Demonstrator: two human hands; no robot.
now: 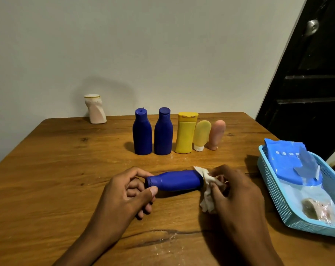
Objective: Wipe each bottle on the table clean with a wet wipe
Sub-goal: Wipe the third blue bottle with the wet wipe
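A blue bottle (175,180) lies sideways above the wooden table (67,160), cap end to the left. My left hand (130,191) pinches its cap end between thumb and fingers. My right hand (237,191) grips a crumpled white wet wipe (206,181) pressed against the bottle's base. Behind them stand two blue bottles (142,133) (163,132), a yellow bottle (186,133), a pale yellow tube (201,136) and a pink tube (216,135). A white bottle (96,109) stands alone at the back left.
A light blue plastic basket (278,192) sits at the right table edge, holding a blue wet-wipe pack (291,162) and a used dirty wipe (309,208). A dark door (312,83) stands at the right behind the table. White dust specks lie on the table front.
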